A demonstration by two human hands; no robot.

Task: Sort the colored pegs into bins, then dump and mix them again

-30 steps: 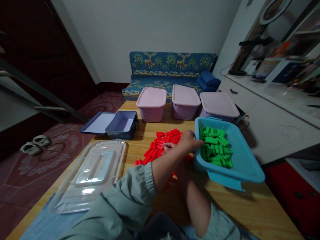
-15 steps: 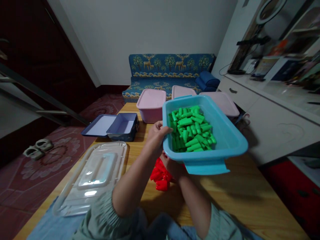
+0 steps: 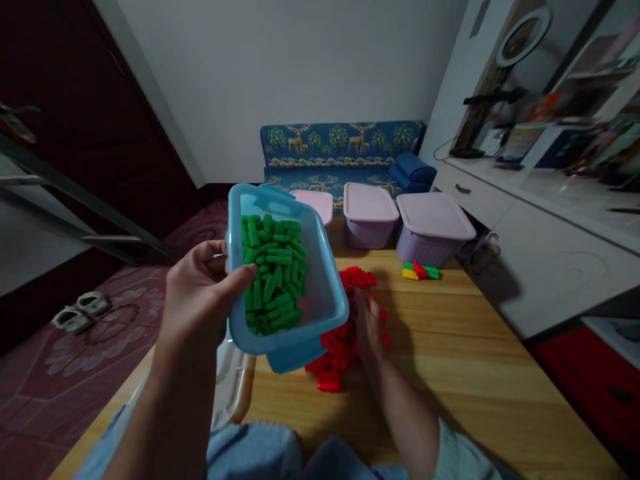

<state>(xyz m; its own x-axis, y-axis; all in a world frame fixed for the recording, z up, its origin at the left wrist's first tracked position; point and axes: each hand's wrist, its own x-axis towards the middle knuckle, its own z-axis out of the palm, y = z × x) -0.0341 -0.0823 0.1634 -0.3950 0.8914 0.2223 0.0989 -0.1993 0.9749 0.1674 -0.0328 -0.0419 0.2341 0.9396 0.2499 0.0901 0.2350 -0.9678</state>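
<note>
My left hand (image 3: 203,287) grips the left rim of a light blue plastic tub (image 3: 325,267), its thumb over the edge. The tub is raised off the table and tilted towards me. Small green plastic pieces (image 3: 275,267) are heaped towards its left side. To the right of the tub, my right hand (image 3: 367,320) is down at a pile of red plastic pieces (image 3: 343,347), fingers stretched out and touching the pile. Part of the red pile is hidden behind the tub and the hand.
Lidded pink and purple bins (image 3: 370,213) line the table's far edge. A small cluster of green, yellow and red pieces (image 3: 420,271) lies before the right bin. A clear lid (image 3: 233,377) sits at the left, mostly covered by my arm. A patterned sofa (image 3: 340,143) stands behind.
The tub has moved left in my left hand and tilted more. My right hand has come away from beneath it to the red pile. More of that pile now shows.
</note>
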